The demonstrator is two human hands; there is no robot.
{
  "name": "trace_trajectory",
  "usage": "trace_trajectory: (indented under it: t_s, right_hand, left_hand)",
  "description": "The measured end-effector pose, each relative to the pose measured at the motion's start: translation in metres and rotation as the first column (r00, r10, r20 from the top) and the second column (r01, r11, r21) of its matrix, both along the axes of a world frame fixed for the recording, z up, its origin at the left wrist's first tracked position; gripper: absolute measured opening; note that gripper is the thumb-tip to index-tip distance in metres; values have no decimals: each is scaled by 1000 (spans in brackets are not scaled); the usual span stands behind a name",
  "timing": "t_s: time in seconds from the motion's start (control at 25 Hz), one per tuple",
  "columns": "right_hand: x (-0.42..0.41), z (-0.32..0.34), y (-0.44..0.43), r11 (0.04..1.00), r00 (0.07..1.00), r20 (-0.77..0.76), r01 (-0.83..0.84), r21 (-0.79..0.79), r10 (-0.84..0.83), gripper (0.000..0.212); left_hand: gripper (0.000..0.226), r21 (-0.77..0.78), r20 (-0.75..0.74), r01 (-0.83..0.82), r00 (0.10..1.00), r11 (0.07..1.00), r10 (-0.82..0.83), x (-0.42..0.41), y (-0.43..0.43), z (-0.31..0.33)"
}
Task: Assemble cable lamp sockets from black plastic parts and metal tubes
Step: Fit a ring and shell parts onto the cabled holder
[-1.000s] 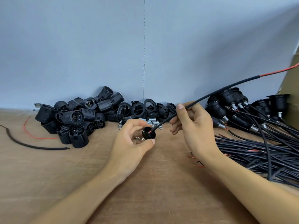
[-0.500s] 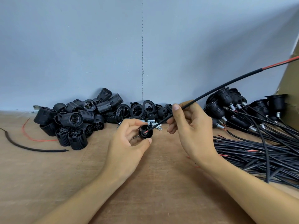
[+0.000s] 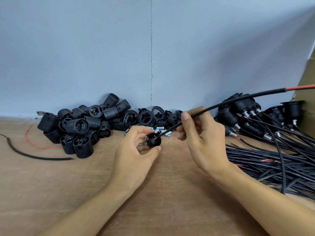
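Tilting the thin black cable (image 3: 221, 104) lower at its far end than before. Pinching it with thumb and fingers of the right hand (image 3: 204, 138), poking its red tip into the round black cap (image 3: 153, 142). Gripping this cap in fingertips of the left hand (image 3: 134, 155) above the wooden table (image 3: 51, 184), near threaded metal tubes (image 3: 161, 128).

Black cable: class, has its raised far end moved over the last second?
Yes. The black cable has swung slightly downward at its far end, now crossing lower against the finished sockets on the right; its tip remains at the cap.
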State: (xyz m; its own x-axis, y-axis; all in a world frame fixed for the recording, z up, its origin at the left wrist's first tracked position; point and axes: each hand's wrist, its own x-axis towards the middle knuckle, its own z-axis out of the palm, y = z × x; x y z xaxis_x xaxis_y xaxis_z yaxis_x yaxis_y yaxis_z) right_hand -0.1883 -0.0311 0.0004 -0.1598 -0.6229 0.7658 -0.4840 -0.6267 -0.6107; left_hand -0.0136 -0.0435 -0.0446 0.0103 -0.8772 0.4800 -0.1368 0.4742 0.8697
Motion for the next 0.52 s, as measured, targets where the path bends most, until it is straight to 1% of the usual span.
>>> trace_trajectory:
  t_s: [0.12,0.24,0.36,0.44,0.52]
  right_hand:
    - [0,-2,0,999,1000,-5,-27,17,27,14]
    - [2,-3,2,998,997,-44,-64,24,65,14]
    - [5,0,3,992,994,4,-110,64,110,20]
    - [4,7,3,991,992,61,-113,74,109,25]
    - [0,15,2,990,993,78,-99,98,91,31]
  left_hand:
    - [49,-15,15,-43,999,999,43,-1,1,2]
    - [49,-40,45,-75,996,996,76,-3,2,2]
    - [48,-80,88,-87,992,993,94,-3,7,5]
    - [46,-71,99,-15,995,997,22,-3,13,8]
    - [40,30,78,143,986,989,-145,-7,20,13]
